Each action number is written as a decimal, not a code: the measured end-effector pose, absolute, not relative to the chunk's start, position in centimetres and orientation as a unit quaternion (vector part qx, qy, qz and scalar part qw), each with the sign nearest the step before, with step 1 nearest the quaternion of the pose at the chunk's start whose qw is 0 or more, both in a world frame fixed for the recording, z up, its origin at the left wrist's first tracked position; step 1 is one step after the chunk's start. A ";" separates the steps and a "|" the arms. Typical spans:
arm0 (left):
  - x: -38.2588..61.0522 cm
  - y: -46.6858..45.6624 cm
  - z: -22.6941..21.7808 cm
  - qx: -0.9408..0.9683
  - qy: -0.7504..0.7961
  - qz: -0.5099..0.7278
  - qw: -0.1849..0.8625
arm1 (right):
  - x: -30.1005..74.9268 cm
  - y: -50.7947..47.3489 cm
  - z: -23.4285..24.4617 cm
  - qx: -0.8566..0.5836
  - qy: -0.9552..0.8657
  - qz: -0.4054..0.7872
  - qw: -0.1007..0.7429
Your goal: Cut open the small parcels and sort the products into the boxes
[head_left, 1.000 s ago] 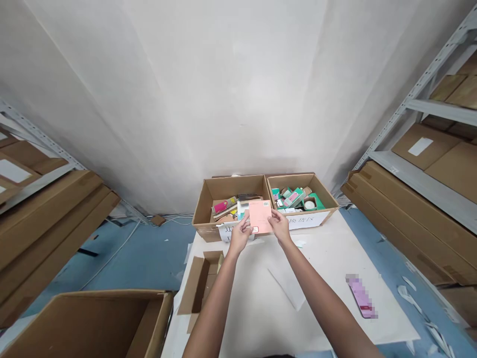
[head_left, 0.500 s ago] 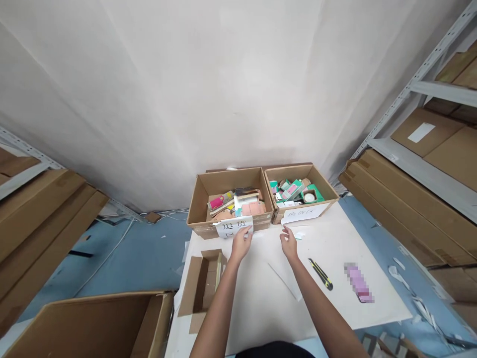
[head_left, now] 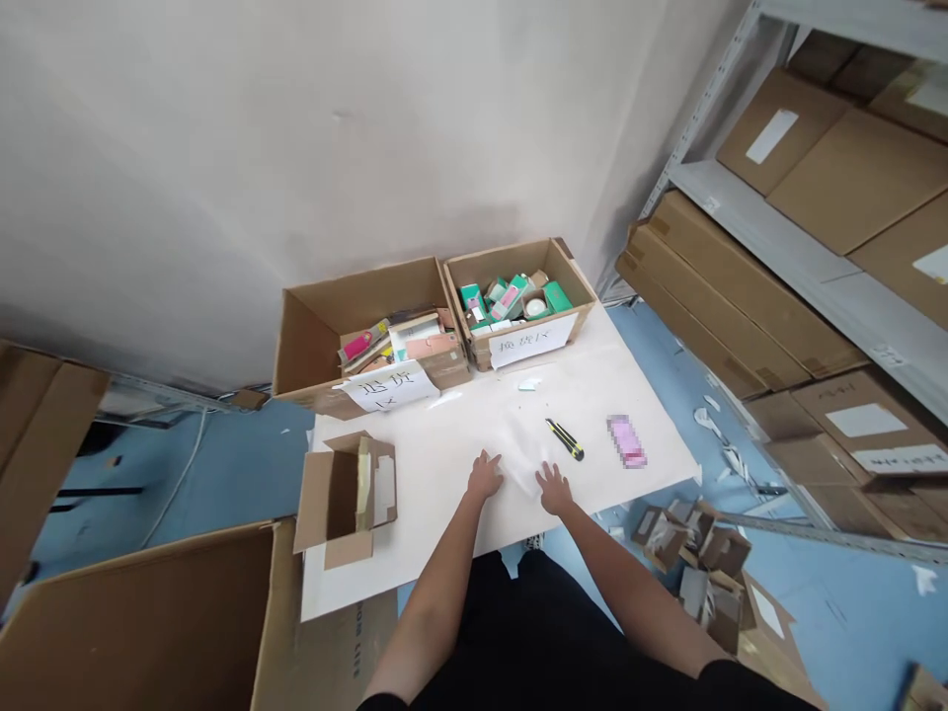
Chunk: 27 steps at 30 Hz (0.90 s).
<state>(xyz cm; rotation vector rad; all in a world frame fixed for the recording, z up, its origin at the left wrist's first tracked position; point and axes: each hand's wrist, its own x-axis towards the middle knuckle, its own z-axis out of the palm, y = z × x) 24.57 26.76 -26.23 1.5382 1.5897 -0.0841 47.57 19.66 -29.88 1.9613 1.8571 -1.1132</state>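
My left hand [head_left: 486, 477] is low over the near part of the white table [head_left: 436, 484], its fingers stretched forward and apart. My right hand [head_left: 554, 489] is a short way to its right, fingers spread, palm down. Between and just beyond them lies a thin whitish sheet [head_left: 518, 456], smeared by motion, perhaps a clear plastic bag. The right fingertips are close to its edge; whether they touch it I cannot tell. A black and yellow utility knife [head_left: 565, 440] rests right of the sheet, and a pixelated pink phone-like object [head_left: 626, 441] lies farther right.
Two labelled cartons stand along the wall: a left carton [head_left: 296, 336] with mixed packages and a right carton [head_left: 582, 286] with green boxes. A small open box [head_left: 315, 499] sits at the table's left. A large carton [head_left: 148, 612], shelving [head_left: 800, 247] and discarded boxes [head_left: 703, 563] surround the table.
Both hands have drawn back from near the cartons toward my body. The view has tilted down and turned right. The thin sheet now appears blurred between the hands.
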 end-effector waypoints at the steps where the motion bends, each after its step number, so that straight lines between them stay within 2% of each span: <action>1: 25.2 25.8 -26.9 0.627 0.637 -0.065 0.444 | 47.5 19.2 -29.9 0.662 0.638 -0.375 0.122; 4: 26.7 23.4 -28.5 0.634 0.620 -0.117 0.447 | 47.5 18.8 -29.6 0.651 0.639 -0.385 0.139; 6: 27.7 22.2 -28.8 0.649 0.608 -0.125 0.440 | 47.6 19.0 -29.4 0.651 0.631 -0.406 0.115; 7: 28.2 21.7 -28.8 0.660 0.603 -0.120 0.433 | 47.7 19.1 -29.2 0.655 0.622 -0.421 0.083; 12: 29.9 20.3 -26.5 0.748 0.550 -0.024 0.370 | 47.5 20.4 -28.1 0.675 0.498 -0.515 -0.176; 16: 29.8 18.4 -23.2 0.826 0.473 0.065 0.299 | 45.8 22.0 -25.9 0.586 0.450 -0.601 -0.306; 21: 25.9 15.4 -19.6 0.825 0.483 0.176 0.235 | 43.1 23.7 -22.4 0.539 0.477 -0.607 -0.338; 24: 19.8 14.6 -18.0 0.768 0.555 0.261 0.182 | 41.6 24.0 -20.4 0.560 0.498 -0.554 -0.362; 27: 11.3 14.6 -16.5 0.702 0.650 0.266 0.120 | 38.8 24.0 -18.2 0.570 0.513 -0.523 -0.372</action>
